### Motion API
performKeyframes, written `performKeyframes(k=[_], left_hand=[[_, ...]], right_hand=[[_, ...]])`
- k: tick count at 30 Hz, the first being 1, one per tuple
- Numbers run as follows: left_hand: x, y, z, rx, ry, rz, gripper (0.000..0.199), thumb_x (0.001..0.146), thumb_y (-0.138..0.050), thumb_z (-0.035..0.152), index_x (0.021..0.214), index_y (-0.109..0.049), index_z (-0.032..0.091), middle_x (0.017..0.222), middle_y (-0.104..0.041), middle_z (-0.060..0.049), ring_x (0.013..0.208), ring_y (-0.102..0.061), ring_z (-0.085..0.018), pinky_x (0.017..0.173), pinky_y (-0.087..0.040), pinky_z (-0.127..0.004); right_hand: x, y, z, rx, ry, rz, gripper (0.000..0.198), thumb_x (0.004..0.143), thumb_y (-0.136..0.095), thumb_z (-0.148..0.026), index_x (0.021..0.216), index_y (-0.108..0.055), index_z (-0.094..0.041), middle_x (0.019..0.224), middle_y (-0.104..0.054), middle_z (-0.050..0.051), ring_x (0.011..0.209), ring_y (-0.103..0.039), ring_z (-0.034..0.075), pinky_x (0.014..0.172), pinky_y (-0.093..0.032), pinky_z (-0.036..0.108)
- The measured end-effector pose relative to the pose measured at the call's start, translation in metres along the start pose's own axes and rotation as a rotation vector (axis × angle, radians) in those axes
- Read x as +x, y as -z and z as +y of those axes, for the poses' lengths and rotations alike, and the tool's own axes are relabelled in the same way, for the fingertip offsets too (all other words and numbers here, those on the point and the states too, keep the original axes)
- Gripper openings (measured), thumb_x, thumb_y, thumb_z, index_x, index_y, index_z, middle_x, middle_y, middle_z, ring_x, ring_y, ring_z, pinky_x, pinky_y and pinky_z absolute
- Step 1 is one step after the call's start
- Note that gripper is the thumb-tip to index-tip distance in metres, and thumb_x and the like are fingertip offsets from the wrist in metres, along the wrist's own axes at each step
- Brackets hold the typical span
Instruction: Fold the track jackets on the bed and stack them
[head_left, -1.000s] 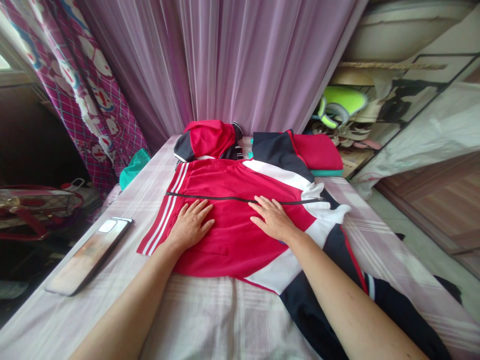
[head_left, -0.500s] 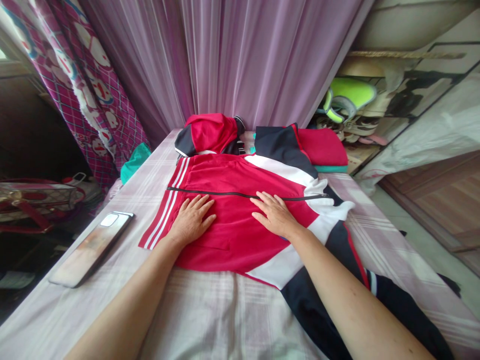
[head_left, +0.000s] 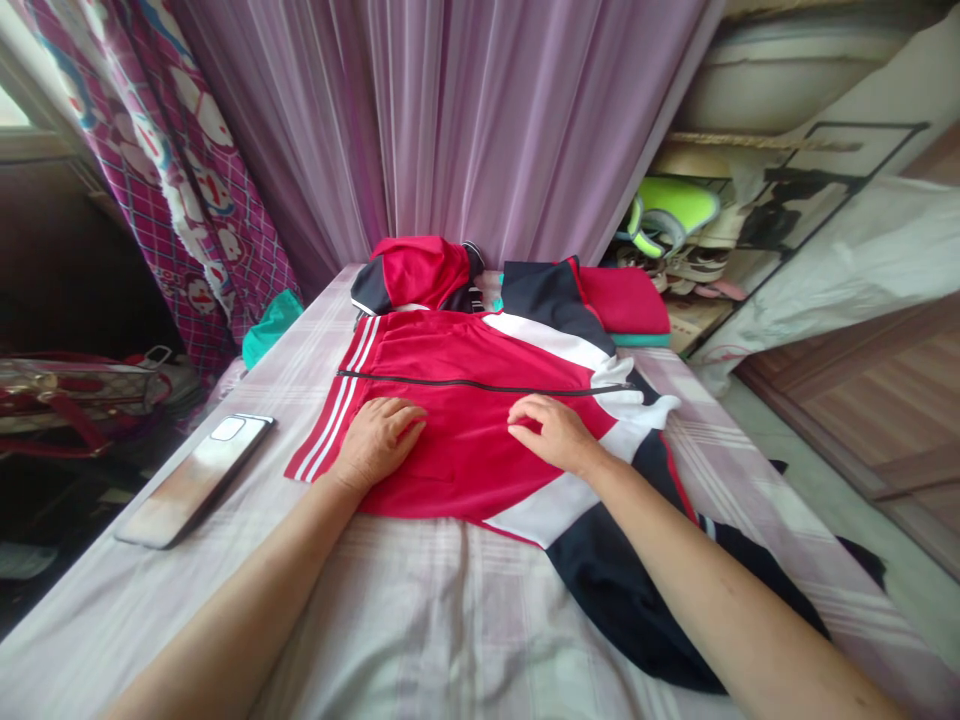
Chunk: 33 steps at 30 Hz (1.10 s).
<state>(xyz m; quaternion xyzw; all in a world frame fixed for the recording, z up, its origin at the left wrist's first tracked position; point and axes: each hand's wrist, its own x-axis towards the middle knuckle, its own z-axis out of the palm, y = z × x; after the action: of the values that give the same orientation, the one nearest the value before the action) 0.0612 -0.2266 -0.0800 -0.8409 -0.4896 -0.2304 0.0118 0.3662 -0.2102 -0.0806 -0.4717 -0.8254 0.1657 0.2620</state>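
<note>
A red, white and black zip-up track jacket (head_left: pixel 450 440) lies spread on the bed, its striped hem to the left and its collar to the right. Its black zipper runs across the upper part of the red front. My left hand (head_left: pixel 381 438) is over the red cloth near the hem, fingers bent, thumb apart from them. Over the chest, nearer the collar, is my right hand (head_left: pixel 551 430), also with curved fingers and a gap to the thumb. Neither hand holds any cloth. One dark sleeve reaches towards me, partly hidden by my right forearm.
A phone (head_left: pixel 196 482) lies face down at the left. Behind the jacket sit a bunched red and black garment (head_left: pixel 424 270) and folded red clothing (head_left: pixel 626 298). Purple curtains (head_left: pixel 465 130) hang at the back. A shoe rack with a lime-green visor (head_left: pixel 679 212) stands right.
My fingers have drawn back from the zipper and curled, where before they lay stretched out on the cloth. The camera view has shifted slightly; the jacket lies as before.
</note>
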Motion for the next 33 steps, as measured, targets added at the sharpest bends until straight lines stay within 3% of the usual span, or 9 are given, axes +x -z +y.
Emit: performKeyframes(k=[3, 6, 11, 16, 20, 23, 26, 29, 33], left_hand=[[-0.017, 0.014, 0.011, -0.187, -0.017, -0.123, 0.037, 0.097, -0.046, 0.046, 0.087, -0.071, 0.022, 0.082, -0.072, -0.005, 0.076, -0.066, -0.017, 0.073, -0.05, -0.03], [-0.037, 0.027, 0.021, -0.314, -0.114, -0.312, 0.038, 0.094, -0.051, 0.053, 0.084, -0.071, 0.022, 0.078, -0.071, -0.003, 0.072, -0.065, -0.015, 0.069, -0.048, -0.027], [-0.061, 0.034, 0.025, -0.154, -0.184, -0.295, 0.028, 0.091, -0.058, 0.046, 0.099, -0.073, 0.024, 0.096, -0.073, -0.008, 0.088, -0.065, -0.021, 0.082, -0.048, -0.035], [-0.069, 0.025, 0.014, -0.077, -0.134, -0.175, 0.033, 0.099, -0.042, 0.035, 0.098, -0.072, 0.022, 0.091, -0.073, -0.008, 0.087, -0.065, -0.02, 0.083, -0.05, -0.035], [-0.071, 0.023, 0.009, -0.031, -0.067, -0.139, 0.035, 0.1, -0.04, 0.038, 0.098, -0.071, 0.021, 0.091, -0.073, -0.009, 0.088, -0.065, -0.021, 0.082, -0.052, -0.037], [-0.075, 0.026, 0.008, 0.034, -0.043, -0.143, 0.033, 0.098, -0.043, 0.039, 0.095, -0.07, 0.021, 0.09, -0.072, -0.009, 0.087, -0.065, -0.022, 0.081, -0.052, -0.036], [-0.083, 0.032, 0.004, 0.073, -0.054, -0.135, 0.029, 0.098, -0.045, 0.038, 0.096, -0.068, 0.021, 0.091, -0.071, -0.008, 0.087, -0.065, -0.021, 0.081, -0.052, -0.034], [-0.094, 0.038, -0.007, 0.107, -0.032, -0.107, 0.026, 0.097, -0.043, 0.031, 0.102, -0.067, 0.023, 0.095, -0.071, -0.008, 0.089, -0.066, -0.02, 0.085, -0.052, -0.034], [-0.104, 0.044, -0.025, 0.147, 0.023, -0.094, 0.027, 0.09, -0.043, 0.02, 0.102, -0.067, 0.023, 0.099, -0.072, -0.008, 0.095, -0.066, -0.022, 0.09, -0.052, -0.037]], right_hand=[[-0.025, 0.012, -0.02, 0.097, -0.064, -0.277, 0.017, 0.081, -0.063, -0.032, 0.069, -0.07, -0.022, 0.067, -0.068, -0.001, 0.066, -0.063, 0.015, 0.067, -0.047, 0.027], [-0.047, 0.018, -0.032, 0.181, -0.103, -0.469, 0.017, 0.076, -0.068, -0.034, 0.067, -0.069, -0.02, 0.061, -0.065, -0.003, 0.06, -0.059, 0.013, 0.059, -0.043, 0.025], [-0.069, 0.017, -0.043, 0.21, -0.142, -0.392, 0.017, 0.07, -0.073, -0.029, 0.083, -0.067, -0.021, 0.074, -0.066, -0.002, 0.066, -0.059, 0.013, 0.062, -0.044, 0.024], [-0.083, 0.015, -0.059, -0.043, -0.006, -0.36, 0.005, 0.073, -0.069, -0.023, 0.077, -0.066, -0.022, 0.085, -0.063, -0.001, 0.076, -0.058, 0.014, 0.069, -0.041, 0.025], [-0.084, 0.016, -0.065, -0.017, 0.042, -0.374, 0.01, 0.08, -0.056, -0.016, 0.073, -0.062, -0.02, 0.082, -0.061, 0.0, 0.076, -0.058, 0.014, 0.07, -0.04, 0.025], [-0.083, 0.02, -0.065, 0.044, 0.012, -0.419, 0.011, 0.081, -0.055, -0.016, 0.072, -0.059, -0.02, 0.077, -0.061, -0.001, 0.072, -0.057, 0.014, 0.067, -0.041, 0.024], [-0.086, 0.023, -0.067, -0.054, -0.026, -0.394, 0.009, 0.077, -0.056, -0.013, 0.074, -0.058, -0.02, 0.08, -0.063, 0.0, 0.075, -0.058, 0.015, 0.069, -0.041, 0.025], [-0.094, 0.026, -0.076, -0.255, -0.063, -0.362, 0.026, 0.07, -0.054, -0.005, 0.089, -0.062, -0.021, 0.096, -0.066, 0.004, 0.091, -0.061, 0.019, 0.079, -0.042, 0.028], [-0.103, 0.032, -0.094, -0.482, -0.183, -0.458, 0.042, 0.068, -0.052, -0.002, 0.105, -0.062, -0.019, 0.112, -0.066, 0.011, 0.106, -0.062, 0.025, 0.086, -0.043, 0.032]])
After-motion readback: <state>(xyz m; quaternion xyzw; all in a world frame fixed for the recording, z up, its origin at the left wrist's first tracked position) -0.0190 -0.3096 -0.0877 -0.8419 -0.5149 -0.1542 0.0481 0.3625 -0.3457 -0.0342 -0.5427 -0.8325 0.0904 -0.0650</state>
